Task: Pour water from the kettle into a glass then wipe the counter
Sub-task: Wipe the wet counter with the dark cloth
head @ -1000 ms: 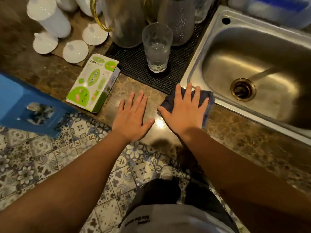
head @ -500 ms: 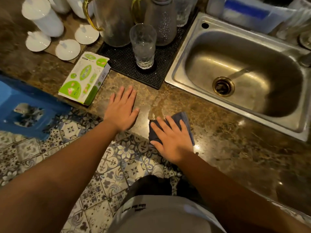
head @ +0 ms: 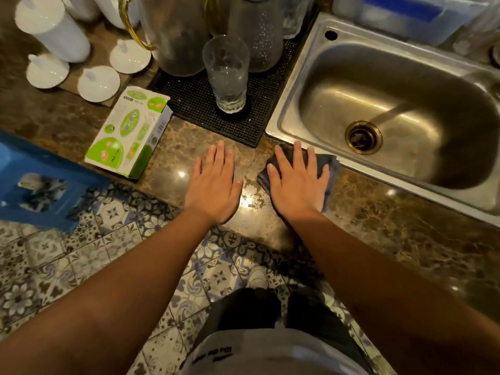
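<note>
Spanning the view, the tabletop (head: 392, 239) has open room right of the hands, below the sink (head: 297, 85). The kettle (head: 176, 36) is cut off above; the glass (head: 227, 74) stands on the mat (head: 194, 101). The box (head: 127, 136) print is unreadable. The left hand (head: 215, 185) lies spread flat; the right hand (head: 296, 185), spread, presses the cloth (head: 328, 169) by the sink's edge.

Steel sink (head: 295, 85) at right. Left of sink: black ridged mat (head: 189, 96); farther left, green-and-white box (head: 130, 136), white lids (head: 98, 83), blue stool (head: 32, 174) over patterned floor tiles (head: 89, 261).
</note>
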